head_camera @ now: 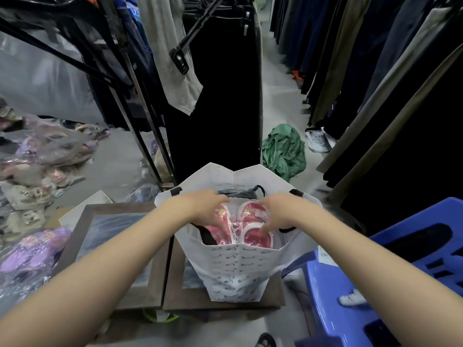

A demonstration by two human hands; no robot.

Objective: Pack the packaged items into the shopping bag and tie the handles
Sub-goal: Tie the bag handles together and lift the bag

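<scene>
In a crowded clothing stockroom, racks of dark trousers (370, 71) line the aisle as you press a pack of pink sandals into a white shopping bag.

The shopping bag (238, 266) stands upright on the framed wooden desk (130, 291) at about 6 o'clock from the frame's centre, its mouth spread wide so you can reach in from above. The wrapped pink sandals (240, 226) lie flat across the opening, probably to keep the load level. Your left hand (203, 209), at the pack's 9 o'clock edge, rests on it with a loose, spread grip; your right hand (275, 214), at 3 o'clock, curls its grip around the pack's other side, steadying it. The black handles (295, 192) hang untied at the rim, so tying looks yet to come. More packaged items (32, 251) wait at 8 o'clock, a blue plastic stool (375, 284) at 4 o'clock.
</scene>
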